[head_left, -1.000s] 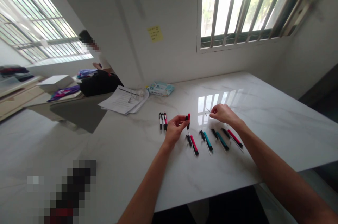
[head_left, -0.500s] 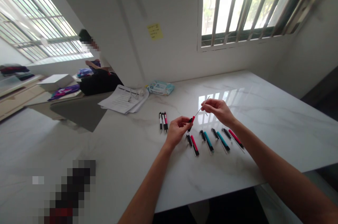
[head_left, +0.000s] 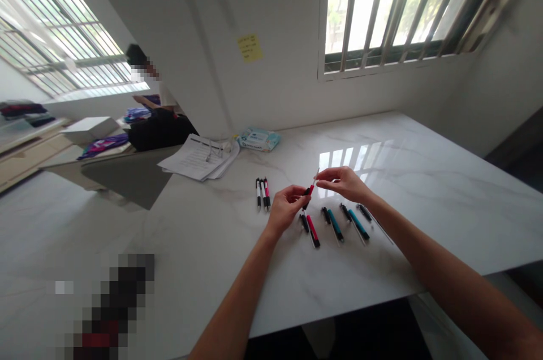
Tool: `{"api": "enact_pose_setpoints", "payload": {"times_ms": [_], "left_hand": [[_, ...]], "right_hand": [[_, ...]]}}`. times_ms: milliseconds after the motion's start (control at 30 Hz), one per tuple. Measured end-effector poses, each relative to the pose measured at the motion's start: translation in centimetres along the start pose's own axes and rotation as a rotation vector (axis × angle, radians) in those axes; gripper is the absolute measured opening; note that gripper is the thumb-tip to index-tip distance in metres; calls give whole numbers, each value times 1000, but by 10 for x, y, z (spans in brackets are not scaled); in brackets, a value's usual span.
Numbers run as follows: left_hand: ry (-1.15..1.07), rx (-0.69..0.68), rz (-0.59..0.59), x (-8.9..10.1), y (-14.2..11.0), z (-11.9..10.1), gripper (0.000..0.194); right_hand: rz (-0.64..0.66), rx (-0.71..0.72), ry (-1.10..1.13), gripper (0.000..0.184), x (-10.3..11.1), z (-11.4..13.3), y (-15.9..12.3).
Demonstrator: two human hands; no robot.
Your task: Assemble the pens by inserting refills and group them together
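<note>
Since half a sec ago on my feed, the bare R hand (head_left: 343,182) has come in and down toward the bare L hand (head_left: 283,210); the thin pale refill (head_left: 318,170) now shows less length above the slim red-and-black pen barrel (head_left: 311,191); R forearm (head_left: 424,252) now hides the red barrel I could see at the far-right set; L hand is abt where it was, fingers closed round the red-and-black barrel, tilted over the white marble-patterned table (head_left: 178,269); R index & thumb are right at the refill, but I can't tell if they're pinching it or only touching; nearer the table edge I've got another red-and-black barrel (head_left: 313,230) lying w/ a short black clipped piece (head_left: 304,223); to its right, two teal-and-black barrels (head_left: 335,224), ea. beside a similar short black part (head_left: 344,212); by R forearm, one more stubby black piece (head_left: 363,213) & a thin white rod (head_left: 385,231); left of L hand, three slim pens w/ black grips (head_left: 263,194) lie side by side; farther back, printed white sheets (head_left: 195,159) & a light-blue soft pack (head_left: 259,139); yellow sticky note (head_left: 250,47) on the wall above; far left, a person in a white top (head_left: 167,97).
</note>
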State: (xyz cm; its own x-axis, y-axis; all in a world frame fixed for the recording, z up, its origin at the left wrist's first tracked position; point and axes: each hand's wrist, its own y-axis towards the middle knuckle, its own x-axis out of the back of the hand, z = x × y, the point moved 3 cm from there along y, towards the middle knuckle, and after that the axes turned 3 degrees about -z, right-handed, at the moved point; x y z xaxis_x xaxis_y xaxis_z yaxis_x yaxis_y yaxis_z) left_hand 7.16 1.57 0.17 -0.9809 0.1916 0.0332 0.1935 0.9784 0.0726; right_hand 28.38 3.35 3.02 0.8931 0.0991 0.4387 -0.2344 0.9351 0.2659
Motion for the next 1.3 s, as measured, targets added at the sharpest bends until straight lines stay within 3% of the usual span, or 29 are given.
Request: {"api": "enact_pose_setpoints", "payload": {"times_ms": [133,233,400,533,700,967,1300], "left_hand": [[-15,6,-38,1,1,0,30],[9,-4,-51,1,2,1,28],[125,-50,-81,6,2,0,28],[281,-138,-118,10,2,-4,20],[410,-218,-132,11,0,-10,15],[562,-244,-120,11,-3,-14,13],[599,-250,-110,9,-3,-12,12]], "right_hand": [[-181,-79,-434,18,8,-22,1],[-146,-144,-622,23,8,-39,4],[-93,-167,-666,26,4,-53,10],[-67,-137,-645,32,4,-50,10],[-97,-75,-452,23,6,-35,8],[-221,-39,303,18,9,-19,10],[-248,31,448,24,12,-7,6]]}}
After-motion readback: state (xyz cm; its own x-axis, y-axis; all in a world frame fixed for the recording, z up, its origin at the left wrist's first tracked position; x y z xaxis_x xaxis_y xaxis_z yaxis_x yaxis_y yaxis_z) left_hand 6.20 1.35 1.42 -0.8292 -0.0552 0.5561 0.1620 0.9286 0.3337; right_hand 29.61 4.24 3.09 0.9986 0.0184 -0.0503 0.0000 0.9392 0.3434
